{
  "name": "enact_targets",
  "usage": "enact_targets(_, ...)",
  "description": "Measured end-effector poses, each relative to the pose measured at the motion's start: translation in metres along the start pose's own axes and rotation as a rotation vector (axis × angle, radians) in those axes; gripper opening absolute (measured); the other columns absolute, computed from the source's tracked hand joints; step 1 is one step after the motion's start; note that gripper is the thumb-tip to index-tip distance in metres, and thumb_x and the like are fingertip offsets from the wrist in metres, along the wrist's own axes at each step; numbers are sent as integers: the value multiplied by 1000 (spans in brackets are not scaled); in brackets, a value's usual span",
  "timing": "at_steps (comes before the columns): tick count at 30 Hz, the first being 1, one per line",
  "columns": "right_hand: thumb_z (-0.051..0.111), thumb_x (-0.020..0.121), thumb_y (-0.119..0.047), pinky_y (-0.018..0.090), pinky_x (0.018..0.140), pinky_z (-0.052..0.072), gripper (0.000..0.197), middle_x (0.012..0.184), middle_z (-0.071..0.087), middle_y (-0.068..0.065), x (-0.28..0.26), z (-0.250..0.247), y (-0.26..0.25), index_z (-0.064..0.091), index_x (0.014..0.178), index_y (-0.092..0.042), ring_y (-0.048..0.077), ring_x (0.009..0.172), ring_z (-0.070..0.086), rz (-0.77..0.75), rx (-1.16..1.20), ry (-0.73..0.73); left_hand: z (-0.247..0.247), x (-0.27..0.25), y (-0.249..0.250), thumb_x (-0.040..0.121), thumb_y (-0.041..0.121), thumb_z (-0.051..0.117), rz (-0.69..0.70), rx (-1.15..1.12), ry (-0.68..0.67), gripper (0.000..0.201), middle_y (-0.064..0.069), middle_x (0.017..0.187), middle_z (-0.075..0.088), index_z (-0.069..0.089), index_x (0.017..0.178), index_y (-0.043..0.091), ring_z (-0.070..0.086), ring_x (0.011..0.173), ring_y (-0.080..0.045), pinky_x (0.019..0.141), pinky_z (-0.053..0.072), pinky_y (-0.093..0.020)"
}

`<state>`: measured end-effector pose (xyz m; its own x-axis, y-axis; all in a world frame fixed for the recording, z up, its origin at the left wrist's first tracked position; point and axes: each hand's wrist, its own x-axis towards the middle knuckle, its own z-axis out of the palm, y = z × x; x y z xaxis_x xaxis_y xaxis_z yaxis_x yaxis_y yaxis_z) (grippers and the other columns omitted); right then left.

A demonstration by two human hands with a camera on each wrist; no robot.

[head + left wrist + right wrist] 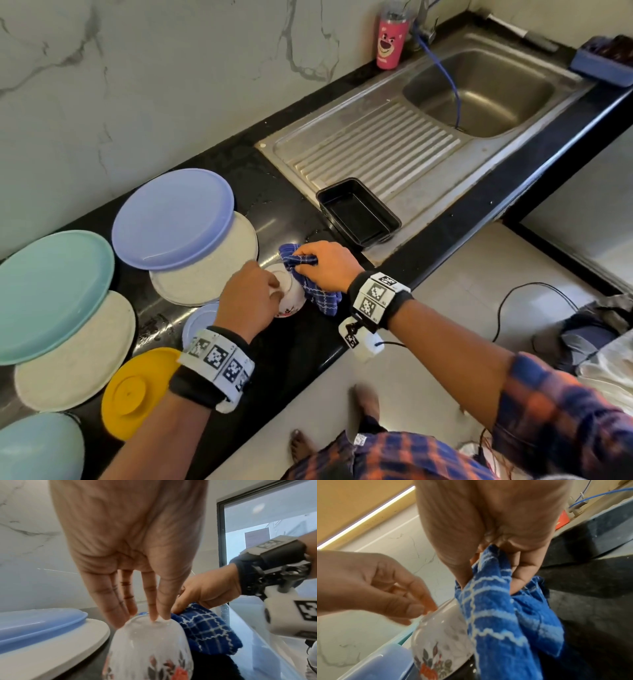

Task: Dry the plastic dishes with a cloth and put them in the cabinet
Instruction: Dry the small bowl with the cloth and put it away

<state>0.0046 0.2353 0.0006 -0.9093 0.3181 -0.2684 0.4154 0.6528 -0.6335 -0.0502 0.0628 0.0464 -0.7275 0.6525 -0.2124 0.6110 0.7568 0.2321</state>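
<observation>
- The black surface [301, 346] runs from near left to far right. It carries the steel sink [479, 92] at the far right and the dishes at the near left.
- We count several plates upside down on the left: a teal plate [51, 294], a lilac plate [173, 219] on a cream plate [212, 284], a second cream plate [78, 363], and a yellow lid [137, 387] at the near edge.
- A black tray [358, 210] stands on the sink's draining board, right of the plates and apart from them.
- The cloth [310, 279], blue with white checks, lies against the right side of the bowl; its loose end trails onto the surface.
- The bowl [289, 296] is the item in hand. It is white with a flower print and stands inverted on the surface, between the cream plate and the cloth.
- Left hand [248, 298]: the grip is light and open; straight fingertips [160, 616] press on the bowl's base to steady it.
- Right hand [329, 265]: the grip is closed round the bunched cloth, which touches the bowl's outer wall.
- We judge the step as drying the outside of the bowl; the task looks early, since the plates remain out and no cabinet is in view.
- The next move, in our judgement, calls for wiping round the wall, then turning the bowl over to dry the inside. Droplets show on the base, so we advise a firm hold on wet plastic.
</observation>
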Motion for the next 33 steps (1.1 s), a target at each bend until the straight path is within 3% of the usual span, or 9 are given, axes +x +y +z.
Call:
enact_targets(4, 63, 91, -40, 38, 89, 52, 30, 114, 69, -5, -5, 2, 1, 66, 120, -34, 21, 102, 65, -1, 60, 26, -9, 15, -10, 88, 23, 71, 154, 32, -144, 41, -1, 128, 56, 64, 129, 23, 55, 115, -22, 90, 38, -28)
enact_targets(8, 62, 92, -31, 40, 84, 52, 17, 102, 68, 0, -29, 12, -7, 66, 106, -22, 24, 94, 64, 2, 94, 119, -9, 18, -13, 85, 26, 75, 183, 91, -220, 45, -3, 133, 49, 64, 129, 25, 52, 117, -22, 84, 31, -22)
enact_targets(11, 63, 91, -27, 42, 79, 50, 12, 96, 58, 0, -64, 34, -16, 57, 96, -19, 21, 85, 58, -18, 135, 170, -10, 18, -10, 87, 23, 73, 174, 64, -225, 38, -5, 133, 48, 67, 125, 25, 50, 118, -23, 87, 33, -25)
enact_targets(15, 62, 92, -27, 42, 83, 51, 15, 103, 55, -2, -79, 48, -24, 57, 105, -24, 19, 92, 58, -8, 234, 193, -9, 21, -8, 86, 25, 75, 89, -12, -209, 39, -6, 130, 57, 68, 124, 25, 53, 121, -27, 95, 38, -31)
enact_targets(18, 62, 91, -26, 41, 85, 50, 16, 105, 60, -1, -54, 34, -24, 61, 107, -25, 22, 96, 60, 47, 244, 212, -6, 20, -9, 87, 33, 73, 6, 22, -175, 49, -9, 127, 59, 61, 133, 22, 56, 118, -28, 95, 41, -34)
enact_targets(21, 63, 88, -28, 36, 85, 51, 17, 103, 70, -3, -14, 13, -17, 69, 104, -27, 22, 97, 65, 74, 173, 146, 0, 13, -4, 89, 40, 69, -61, 52, -147, 46, -11, 118, 54, 59, 130, 22, 57, 110, -32, 91, 43, -35)
enact_targets(24, 63, 90, -33, 34, 94, 50, 27, 116, 71, -5, 3, 4, -14, 70, 116, -30, 20, 107, 65, 65, 119, 71, 7, 8, 0, 89, 38, 68, -87, 41, -125, 42, -10, 113, 51, 60, 127, 22, 58, 104, -32, 90, 43, -34)
enact_targets(28, 61, 93, -28, 35, 86, 49, 20, 109, 64, 2, -40, 24, -17, 66, 112, -21, 21, 100, 62, 6, 144, 195, 4, 8, -7, 90, 34, 68, -93, -35, -148, 43, -10, 117, 49, 59, 131, 27, 57, 109, -34, 94, 42, -35)
enact_targets(33, 64, 90, -29, 38, 85, 49, 15, 106, 57, -4, -82, 61, -30, 66, 104, -29, 18, 98, 58, -45, 183, 191, 6, 8, -17, 92, 23, 60, -55, 17, -198, 52, -12, 124, 53, 49, 142, 27, 53, 117, -35, 98, 39, -38)
